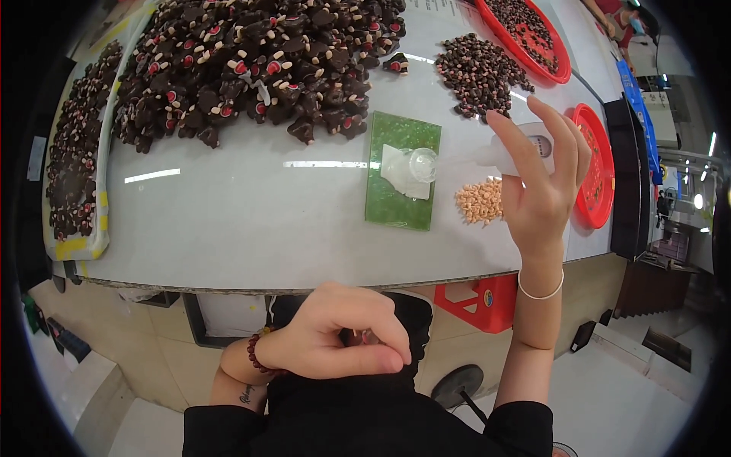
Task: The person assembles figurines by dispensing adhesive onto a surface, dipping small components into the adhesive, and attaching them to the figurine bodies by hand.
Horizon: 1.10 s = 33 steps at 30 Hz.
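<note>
Two hands work at the table (228,228): the left hand (335,335), nearest, is curled shut below its edge, its contents hidden; the right hand (541,183) grips one small white bottle (525,148) right of the green mat (400,171). One beige heap (480,202) lies beside the mat, two dark heaps beyond, then two red trays.

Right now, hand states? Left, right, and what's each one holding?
Left hand: curled closed below the table edge; anything inside is hidden.
Right hand: closed on a small white bottle above the table.
</note>
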### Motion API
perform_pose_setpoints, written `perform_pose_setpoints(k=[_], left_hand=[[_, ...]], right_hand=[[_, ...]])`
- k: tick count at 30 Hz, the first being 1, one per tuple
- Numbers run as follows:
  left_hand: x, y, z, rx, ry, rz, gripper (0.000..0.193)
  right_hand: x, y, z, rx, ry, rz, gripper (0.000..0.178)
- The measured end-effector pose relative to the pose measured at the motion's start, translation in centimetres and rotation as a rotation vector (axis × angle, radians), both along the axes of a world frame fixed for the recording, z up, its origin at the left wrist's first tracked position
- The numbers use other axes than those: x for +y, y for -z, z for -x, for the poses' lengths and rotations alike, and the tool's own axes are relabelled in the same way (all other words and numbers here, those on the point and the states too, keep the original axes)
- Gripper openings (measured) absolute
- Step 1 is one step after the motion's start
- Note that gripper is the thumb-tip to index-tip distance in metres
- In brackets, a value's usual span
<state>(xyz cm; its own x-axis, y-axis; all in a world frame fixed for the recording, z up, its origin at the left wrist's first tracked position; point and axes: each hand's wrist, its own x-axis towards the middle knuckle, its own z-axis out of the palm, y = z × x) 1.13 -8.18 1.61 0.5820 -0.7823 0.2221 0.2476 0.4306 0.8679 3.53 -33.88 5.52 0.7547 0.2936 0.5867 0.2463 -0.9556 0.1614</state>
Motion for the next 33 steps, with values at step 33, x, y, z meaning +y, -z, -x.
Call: perform_pose_setpoints(k=[33], left_hand=[[-0.16, 0.53, -0.83, 0.147, -0.01, -0.079, 0.007]], right_hand=[[0.63, -0.71, -0.48, -0.114, -0.033, 0.113, 0.041]])
